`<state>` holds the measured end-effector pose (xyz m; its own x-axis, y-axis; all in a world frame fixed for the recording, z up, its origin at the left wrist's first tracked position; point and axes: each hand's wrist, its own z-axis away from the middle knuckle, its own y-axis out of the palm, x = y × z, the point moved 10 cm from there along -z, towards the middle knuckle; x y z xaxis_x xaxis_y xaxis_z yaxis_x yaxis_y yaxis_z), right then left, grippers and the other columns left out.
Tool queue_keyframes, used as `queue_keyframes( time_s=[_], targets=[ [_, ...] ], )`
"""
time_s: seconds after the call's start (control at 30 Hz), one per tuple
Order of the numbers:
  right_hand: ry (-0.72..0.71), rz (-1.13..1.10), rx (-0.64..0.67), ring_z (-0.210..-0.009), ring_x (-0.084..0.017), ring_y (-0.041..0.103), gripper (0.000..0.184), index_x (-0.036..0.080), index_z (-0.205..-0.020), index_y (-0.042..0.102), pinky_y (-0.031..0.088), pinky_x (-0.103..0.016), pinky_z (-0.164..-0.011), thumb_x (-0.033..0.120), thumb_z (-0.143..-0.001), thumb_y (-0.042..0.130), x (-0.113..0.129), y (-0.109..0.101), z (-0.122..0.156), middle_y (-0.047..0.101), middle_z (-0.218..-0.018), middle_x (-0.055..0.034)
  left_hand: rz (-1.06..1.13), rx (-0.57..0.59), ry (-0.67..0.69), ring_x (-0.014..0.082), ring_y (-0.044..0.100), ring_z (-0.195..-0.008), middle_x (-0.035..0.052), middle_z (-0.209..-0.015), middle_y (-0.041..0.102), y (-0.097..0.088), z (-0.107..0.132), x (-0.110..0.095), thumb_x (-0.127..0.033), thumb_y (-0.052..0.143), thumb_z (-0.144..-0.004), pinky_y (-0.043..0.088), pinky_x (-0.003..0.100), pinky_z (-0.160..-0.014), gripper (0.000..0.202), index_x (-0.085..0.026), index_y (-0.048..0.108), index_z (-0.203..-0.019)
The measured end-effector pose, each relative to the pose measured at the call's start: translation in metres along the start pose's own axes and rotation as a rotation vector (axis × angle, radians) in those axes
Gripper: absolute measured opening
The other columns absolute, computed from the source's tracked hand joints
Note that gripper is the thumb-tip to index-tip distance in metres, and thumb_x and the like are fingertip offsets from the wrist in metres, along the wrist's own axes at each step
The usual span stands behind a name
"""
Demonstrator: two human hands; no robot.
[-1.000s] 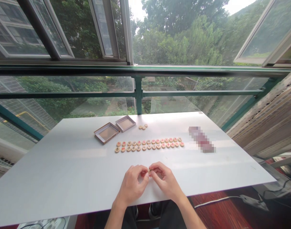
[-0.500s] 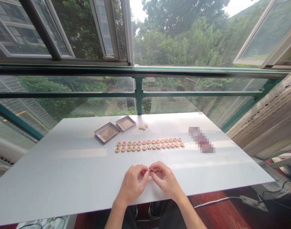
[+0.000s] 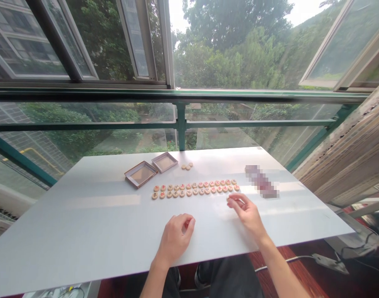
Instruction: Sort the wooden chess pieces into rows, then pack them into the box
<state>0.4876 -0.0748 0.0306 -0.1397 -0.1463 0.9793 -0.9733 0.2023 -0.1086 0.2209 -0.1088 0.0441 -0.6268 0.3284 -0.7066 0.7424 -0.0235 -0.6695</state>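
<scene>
My right hand (image 3: 243,209) pinches a small round wooden Chinese chess piece (image 3: 228,199) between thumb and fingertips, just in front of the right end of two rows of pieces. Most of that piece is hidden by the fingers. My left hand (image 3: 178,234) rests on the white table, fingers curled in and thumb against the index finger, with nothing visible in it. Ahead of both hands lie the two rows of Chinese chess pieces (image 3: 195,191), face up with red and black characters.
Three pale pieces (image 3: 188,167) lie apart near the back edge. To their left are two shallow open box halves, one brown-edged (image 3: 127,179) and one lighter (image 3: 154,165). A blurred-out object (image 3: 260,181) lies at the right. Railing and windows stand behind the table (image 3: 84,223).
My right hand has parted from my left and moved right and forward with a piece in its fingertips. My left hand has stayed nearly in place.
</scene>
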Motion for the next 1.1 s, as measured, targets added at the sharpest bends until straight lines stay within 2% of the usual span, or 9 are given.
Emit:
queue_keyframes(
  time_s=[0.1, 0.17, 0.23, 0.33, 0.43, 0.63, 0.87, 0.97, 1.1],
  targets=[
    [0.009, 0.090, -0.196, -0.080, -0.021, 0.072, 0.043, 0.018, -0.102, 0.067, 0.060, -0.035, -0.079, 0.053, -0.078, 0.074, -0.007, -0.059, -0.034, 0.071, -0.092, -0.0073, 0.011, -0.006, -0.008, 0.0199, 0.061, -0.075, 0.0003, -0.079, 0.070, 0.000, 0.000, 0.002, -0.034, 0.047, -0.098, 0.045, 0.032, -0.074, 0.024, -0.025, 0.066, -0.087],
    [0.030, 0.123, -0.238, -0.078, -0.022, 0.072, 0.047, 0.016, -0.103, 0.067, 0.061, -0.036, -0.075, 0.054, -0.076, 0.075, -0.011, -0.081, -0.057, 0.071, -0.093, -0.0100, 0.015, -0.006, -0.011, 0.0200, 0.060, -0.075, 0.0000, -0.078, 0.070, 0.001, 0.000, 0.002, -0.034, 0.047, -0.099, 0.044, 0.032, -0.074, 0.025, -0.025, 0.066, -0.086],
    [0.051, 0.157, -0.245, -0.073, -0.022, 0.072, 0.047, 0.014, -0.100, 0.068, 0.061, -0.036, -0.070, 0.052, -0.074, 0.075, -0.016, -0.091, -0.078, 0.073, -0.091, -0.0119, 0.016, -0.004, -0.014, 0.0199, 0.060, -0.075, -0.0004, -0.078, 0.070, 0.001, 0.000, 0.003, -0.034, 0.047, -0.099, 0.043, 0.031, -0.074, 0.025, -0.025, 0.066, -0.086],
    [0.095, 0.226, -0.216, -0.064, -0.021, 0.070, 0.038, 0.012, -0.091, 0.071, 0.059, -0.032, -0.060, 0.045, -0.070, 0.076, -0.023, -0.091, -0.101, 0.075, -0.081, -0.0120, 0.017, -0.002, -0.021, 0.0197, 0.060, -0.075, -0.0006, -0.079, 0.070, 0.001, 0.000, 0.003, -0.035, 0.046, -0.099, 0.043, 0.031, -0.074, 0.026, -0.025, 0.066, -0.086],
    [0.116, 0.314, -0.217, -0.057, -0.020, 0.068, 0.030, 0.013, -0.081, 0.071, 0.053, -0.028, -0.051, 0.039, -0.068, 0.077, -0.028, -0.088, -0.112, 0.074, -0.070, -0.0106, 0.017, -0.001, -0.027, 0.0196, 0.060, -0.076, -0.0006, -0.079, 0.070, 0.000, 0.000, 0.003, -0.035, 0.045, -0.099, 0.043, 0.031, -0.074, 0.027, -0.025, 0.066, -0.086],
    [0.089, 0.516, -0.240, -0.056, -0.022, 0.066, 0.026, 0.015, -0.074, 0.070, 0.046, -0.029, -0.054, 0.040, -0.069, 0.074, -0.033, -0.089, -0.117, 0.073, -0.066, -0.0103, 0.021, -0.006, -0.026, 0.0192, 0.059, -0.075, -0.0007, -0.078, 0.070, 0.001, 0.000, 0.004, -0.035, 0.046, -0.099, 0.042, 0.031, -0.074, 0.027, -0.024, 0.066, -0.085],
    [0.054, 0.668, -0.259, -0.059, -0.023, 0.065, 0.027, 0.016, -0.075, 0.069, 0.044, -0.031, -0.059, 0.042, -0.071, 0.070, -0.038, -0.096, -0.120, 0.073, -0.066, -0.0096, 0.020, -0.011, -0.027, 0.0185, 0.059, -0.074, -0.0012, -0.078, 0.070, 0.001, 0.000, 0.004, -0.035, 0.046, -0.099, 0.041, 0.030, -0.074, 0.027, -0.024, 0.066, -0.084],
    [0.043, 0.675, -0.240, -0.059, -0.022, 0.066, 0.031, 0.015, -0.082, 0.070, 0.044, -0.029, -0.057, 0.045, -0.076, 0.066, -0.041, -0.096, -0.121, 0.074, -0.070, -0.0101, 0.023, -0.011, -0.026, 0.0186, 0.059, -0.074, -0.0012, -0.078, 0.070, 0.000, 0.001, 0.003, -0.034, 0.046, -0.099, 0.041, 0.030, -0.074, 0.027, -0.025, 0.066, -0.084],
    [0.042, 0.683, -0.206, -0.060, -0.021, 0.068, 0.030, 0.014, -0.089, 0.070, 0.046, -0.027, -0.055, 0.041, -0.078, 0.063, -0.046, -0.094, -0.123, 0.076, -0.078, -0.0111, 0.034, -0.006, -0.029, 0.0192, 0.059, -0.075, -0.0004, -0.079, 0.070, -0.001, 0.001, 0.003, -0.035, 0.045, -0.099, 0.042, 0.031, -0.074, 0.028, -0.024, 0.065, -0.085]
  ],
)
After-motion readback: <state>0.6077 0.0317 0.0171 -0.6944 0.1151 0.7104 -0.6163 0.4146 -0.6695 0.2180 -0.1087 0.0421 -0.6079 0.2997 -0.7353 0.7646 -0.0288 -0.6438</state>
